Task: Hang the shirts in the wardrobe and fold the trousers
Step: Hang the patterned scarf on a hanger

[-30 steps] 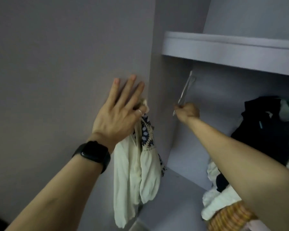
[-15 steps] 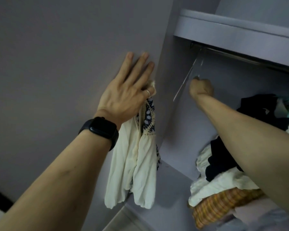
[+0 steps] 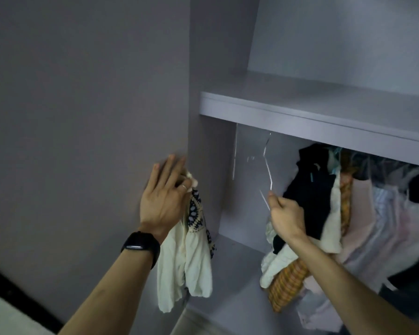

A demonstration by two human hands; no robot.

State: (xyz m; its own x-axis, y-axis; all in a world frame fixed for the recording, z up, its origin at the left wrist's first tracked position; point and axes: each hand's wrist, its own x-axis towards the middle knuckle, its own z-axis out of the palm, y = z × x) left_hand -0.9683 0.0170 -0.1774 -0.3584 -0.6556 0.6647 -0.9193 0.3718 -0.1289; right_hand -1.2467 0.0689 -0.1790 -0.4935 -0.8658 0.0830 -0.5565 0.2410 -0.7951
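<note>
My left hand (image 3: 163, 199) lies with straight fingers against the wardrobe's outer side panel (image 3: 82, 105). It holds a cream shirt (image 3: 186, 262) with a dark patterned band, which hangs down from under the hand. My right hand (image 3: 286, 216) grips the lower part of a thin wire hanger (image 3: 267, 165) inside the open wardrobe, below the shelf (image 3: 300, 114). The hanger's hook reaches up toward the shelf's underside. The rail is hidden behind the shelf edge.
A second thin hanger (image 3: 235, 151) hangs at the compartment's left end. To the right hang a black garment (image 3: 312, 189), an orange plaid one (image 3: 286, 286) and several pale ones (image 3: 373, 226). A black watch (image 3: 140, 245) sits on my left wrist.
My right hand has come down and toward me from up by the rail, still gripping the hanger. My left hand stays on the panel with the shirt. The view has tilted upward.
</note>
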